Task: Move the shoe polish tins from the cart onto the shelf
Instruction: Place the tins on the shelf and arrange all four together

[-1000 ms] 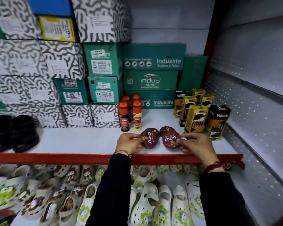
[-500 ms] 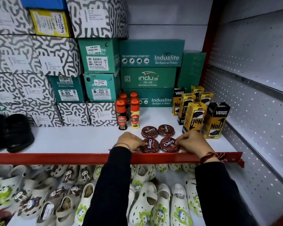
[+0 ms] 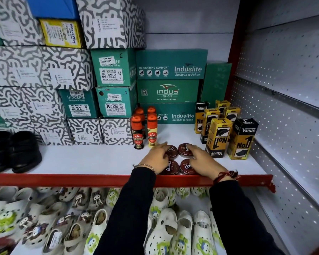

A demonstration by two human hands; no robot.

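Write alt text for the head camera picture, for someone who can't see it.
Two hands, left hand and right hand, rest over four round brown shoe polish tins set in a square near the front of a white shelf. Polish bottles, yellow cartons and stacked shoe boxes stand behind them.

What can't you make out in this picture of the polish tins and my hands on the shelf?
- Rear tins, head view: fingertips of the left hand and right hand cover parts of the lids; whether either hand grips is unclear.
- Front tins: both hands hide part of their "Cherry" lettering.
- Cart: outside the frame.
- Clogs on the lower shelf: blurred at left.
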